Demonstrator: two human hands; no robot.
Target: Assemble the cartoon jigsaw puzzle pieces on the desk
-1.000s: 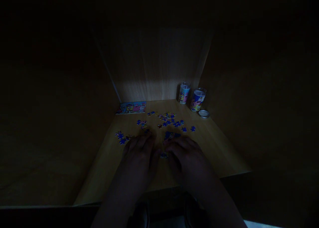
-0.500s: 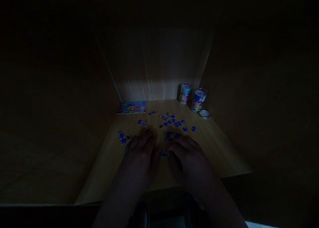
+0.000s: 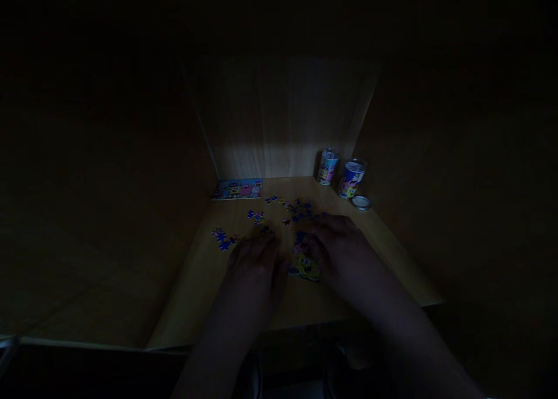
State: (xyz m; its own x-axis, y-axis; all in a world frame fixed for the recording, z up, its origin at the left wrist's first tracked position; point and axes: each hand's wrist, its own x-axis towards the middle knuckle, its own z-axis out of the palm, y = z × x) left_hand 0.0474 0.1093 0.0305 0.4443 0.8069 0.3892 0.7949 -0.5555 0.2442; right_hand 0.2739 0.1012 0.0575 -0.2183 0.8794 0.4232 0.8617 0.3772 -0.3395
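In dim light, a partly joined jigsaw puzzle (image 3: 307, 265) with a yellow cartoon figure lies on the wooden table between my hands. My left hand (image 3: 256, 265) rests on the tabletop left of it, fingers stretched forward and thumb apart, with nothing visible in it. My right hand (image 3: 337, 245) reaches over the puzzle's upper right part, fingers extended and thumb apart. Its fingertips are close to the blue top edge and hide some of it. Loose puzzle pieces (image 3: 299, 209) lie scattered beyond the hands, and a small group of blue pieces (image 3: 224, 240) is left of my left hand.
A flat colourful picture puzzle (image 3: 238, 189) lies at the back left. Two printed cans (image 3: 326, 168) (image 3: 351, 179) with clear tops stand at the back right, beside a round metal lid (image 3: 361, 202). Wooden panels (image 3: 285, 120) enclose the table (image 3: 196, 288) at the back and sides.
My right hand has moved up and right off the lower puzzle, uncovering the yellow figure. My left hand has barely moved. The whole view has shifted slightly.
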